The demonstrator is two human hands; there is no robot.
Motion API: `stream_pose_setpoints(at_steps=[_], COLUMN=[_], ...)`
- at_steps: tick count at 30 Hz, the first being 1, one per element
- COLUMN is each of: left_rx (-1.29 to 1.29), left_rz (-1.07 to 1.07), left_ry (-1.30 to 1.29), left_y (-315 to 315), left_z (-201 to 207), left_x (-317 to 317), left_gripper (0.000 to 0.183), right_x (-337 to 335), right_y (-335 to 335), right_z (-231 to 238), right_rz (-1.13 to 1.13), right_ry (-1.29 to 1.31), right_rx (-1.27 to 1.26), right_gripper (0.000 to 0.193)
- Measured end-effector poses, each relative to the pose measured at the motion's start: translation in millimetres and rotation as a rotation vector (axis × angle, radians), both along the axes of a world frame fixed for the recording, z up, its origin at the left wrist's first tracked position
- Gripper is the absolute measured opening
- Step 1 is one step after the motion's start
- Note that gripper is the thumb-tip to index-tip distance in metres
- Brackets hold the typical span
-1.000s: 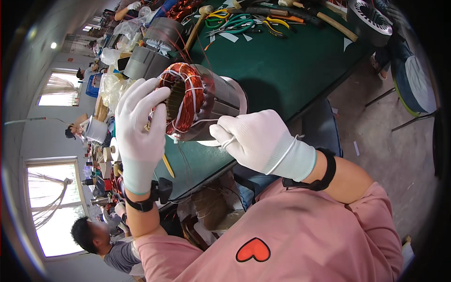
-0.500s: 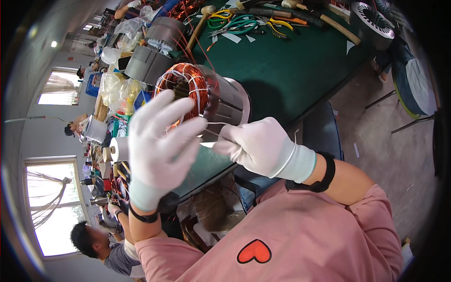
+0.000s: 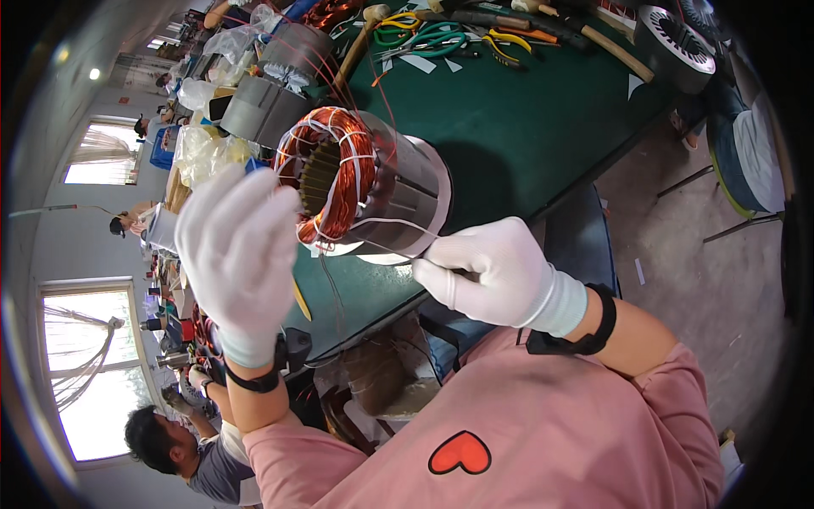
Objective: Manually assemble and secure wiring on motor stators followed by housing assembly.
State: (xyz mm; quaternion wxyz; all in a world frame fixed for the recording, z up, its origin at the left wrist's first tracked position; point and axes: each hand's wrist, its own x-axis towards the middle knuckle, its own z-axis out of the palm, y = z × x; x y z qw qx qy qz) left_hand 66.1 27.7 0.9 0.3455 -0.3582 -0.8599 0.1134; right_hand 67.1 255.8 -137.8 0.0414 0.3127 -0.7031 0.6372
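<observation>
Pink cloth, a shirt (image 3: pixel 551 424) bearing a red heart, lies nearest. Right hand (image 3: pixel 500 276), white-gloved: thumb and forefinger clamped on a thin white cord (image 3: pixel 386 220). Two strands of the cord run, apart, from the lower side of a copper winding (image 3: pixel 358 174) to that grip. Left hand (image 3: pixel 237 263), also gloved: fingers loosely bent, blurred, just beside the winding's left side; palm hidden, so whether it grips or touches anything cannot be told.

The winding, laced with white ties, projects from the end of a grey metal stator (image 3: pixel 407 195), which lies on its side on the green table (image 3: pixel 551 110). A yellow stick (image 3: pixel 301 299) lies on the table's near part.

Further back: green-handled scissors (image 3: pixel 441 40), yellow-handled pliers (image 3: pixel 511 38) and a wooden-handled mallet (image 3: pixel 354 55). Grey metal cylinders (image 3: pixel 263 110) stand beyond the stator, leftward. At lower left, a co-worker (image 3: pixel 212 471); behind, a bright window (image 3: pixel 97 399).
</observation>
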Motion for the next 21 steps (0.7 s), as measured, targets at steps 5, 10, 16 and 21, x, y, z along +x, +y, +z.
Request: stream_pose_setpoints(at_steps=[5, 10, 16, 21], left_rx=[0.011, 0.011, -0.098, -0.041], left_rz=[0.126, 0.157, 0.157, 0.14], left_ry=[-0.233, -0.433, -0.937, -0.059], left_y=[-6.4, -9.3, -24.3, -10.4], left_z=[2.3, 4.6, 4.7, 69.1], left_x=[-17.3, -34.6, -63.2, -10.1], left_gripper=[0.017, 0.017, 0.023, 0.02], right_x=[-4.1, -17.5, -23.6, -27.1], right_y=[-10.7, -26.0, -18.0, -2.2], right_z=[-4.6, 2.8, 6.5, -7.8], right_rz=[-0.09, -0.218, 0.143, 0.853], right_ry=[0.06, 0.092, -0.35, -0.909], right_rx=[0.107, 0.172, 0.129, -0.631], right_gripper=[0.02, 0.028, 0.029, 0.054])
